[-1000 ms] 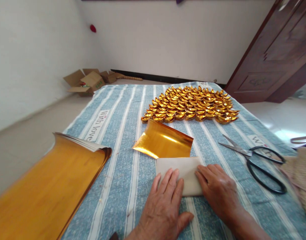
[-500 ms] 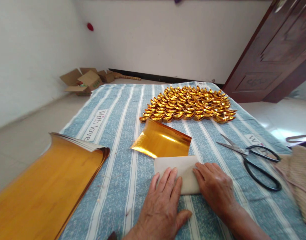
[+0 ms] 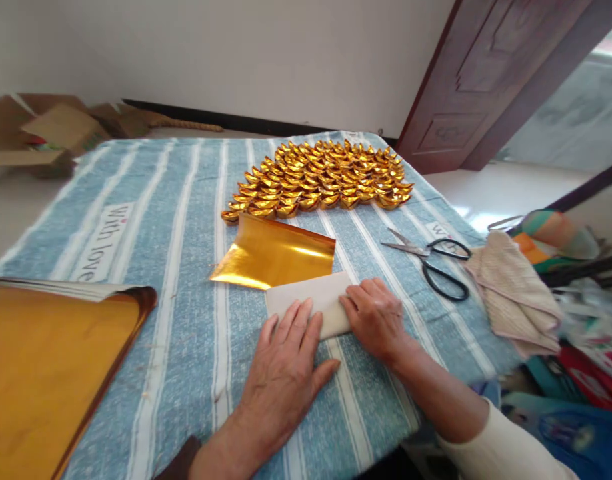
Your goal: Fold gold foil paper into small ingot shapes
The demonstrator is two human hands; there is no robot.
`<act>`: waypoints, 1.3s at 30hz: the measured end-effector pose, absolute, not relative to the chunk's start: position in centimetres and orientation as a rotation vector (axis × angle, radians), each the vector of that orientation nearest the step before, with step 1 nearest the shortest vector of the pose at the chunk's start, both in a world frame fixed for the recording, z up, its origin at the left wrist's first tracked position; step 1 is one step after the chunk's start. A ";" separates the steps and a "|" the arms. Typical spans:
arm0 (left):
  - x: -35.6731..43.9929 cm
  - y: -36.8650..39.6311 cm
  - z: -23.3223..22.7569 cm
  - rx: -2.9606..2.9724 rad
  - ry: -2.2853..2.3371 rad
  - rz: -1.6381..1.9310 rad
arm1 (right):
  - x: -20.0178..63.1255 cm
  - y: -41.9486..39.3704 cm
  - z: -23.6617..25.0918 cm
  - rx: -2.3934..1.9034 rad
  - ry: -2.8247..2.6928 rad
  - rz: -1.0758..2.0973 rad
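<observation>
A pale, white-backed sheet of paper (image 3: 319,288) lies folded on the striped tablecloth. My left hand (image 3: 289,357) rests flat on its left part, fingers stretched and thumb out to the side. At the right end of the paper, my right hand (image 3: 377,317) has curled fingers closed on the edge; the fingertips partly hide it. Just beyond the paper is a shiny gold foil sheet (image 3: 281,257), slightly curled. Black-handled scissors (image 3: 423,252) lie spread apart to the right of my right hand.
Rows of folded gold paper ingots (image 3: 326,177) cover the table's far side. A stack of large gold sheets (image 3: 46,360) lies at left. A beige cloth (image 3: 516,293) sits at the right edge, beside bags and boxes. Cardboard boxes (image 3: 61,133) stand on the floor, far left.
The view has turned to the right, so the table things appear further left. My right hand's fingers have curled more at the paper's right edge. My left hand stays flat on the paper.
</observation>
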State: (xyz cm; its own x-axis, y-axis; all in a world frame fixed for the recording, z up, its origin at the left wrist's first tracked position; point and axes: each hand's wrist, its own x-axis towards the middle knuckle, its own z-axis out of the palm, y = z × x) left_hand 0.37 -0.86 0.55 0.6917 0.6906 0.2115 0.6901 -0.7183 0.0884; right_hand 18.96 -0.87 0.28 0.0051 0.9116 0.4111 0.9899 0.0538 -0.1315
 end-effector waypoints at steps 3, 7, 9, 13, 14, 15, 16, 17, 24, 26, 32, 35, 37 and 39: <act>0.4 -0.5 0.5 2.926 1.144 0.344 | 18.7 -0.7 0.4 -1.974 -1.930 -0.296; 0.5 -0.1 0.4 2.959 1.136 0.330 | 18.4 -0.6 0.5 -2.030 -1.903 -0.278; 0.5 0.0 0.5 2.972 1.130 0.307 | 18.3 -0.6 0.5 -2.036 -1.898 -0.279; 0.6 0.3 1.2 2.946 1.145 0.223 | 18.4 -0.7 0.4 -2.031 -1.904 -0.274; 0.7 0.4 1.5 2.931 1.147 0.199 | 18.5 -0.7 0.3 -2.030 -1.906 -0.277; 0.8 0.5 1.9 2.915 1.147 0.176 | 18.5 -0.7 0.3 -2.028 -1.907 -0.280; 0.9 0.6 2.2 2.900 1.145 0.152 | 18.6 -0.7 0.2 -2.027 -1.906 -0.284; 1.0 0.8 2.6 2.886 1.143 0.130 | 18.6 -0.7 0.2 -2.024 -1.905 -0.285; 1.9 2.1 4.8 2.830 1.125 0.008 | 18.7 -0.5 0.3 -2.035 -1.908 -0.238; 2.1 2.5 5.1 2.813 1.119 -0.014 | 18.7 -0.4 0.3 -2.037 -1.904 -0.230; 2.7 3.0 5.4 2.791 1.175 -0.076 | 18.8 -0.4 0.4 -2.021 -1.909 -0.213; 2.8 3.1 5.3 2.825 1.172 -0.092 | 18.8 -0.4 0.6 -2.024 -1.921 -0.189; 2.9 3.1 5.2 2.846 1.178 -0.099 | 18.8 -0.4 0.7 -2.026 -1.924 -0.184; 2.9 3.1 5.1 2.858 1.185 -0.091 | 18.8 -0.4 0.7 -2.025 -1.922 -0.188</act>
State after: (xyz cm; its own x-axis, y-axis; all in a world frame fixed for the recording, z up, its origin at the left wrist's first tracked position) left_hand 2.87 3.11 5.11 0.7051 0.7054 -0.0721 0.7081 -0.7058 0.0201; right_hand 18.84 -0.36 0.72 0.0756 0.9424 0.3259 0.9877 -0.0260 -0.1539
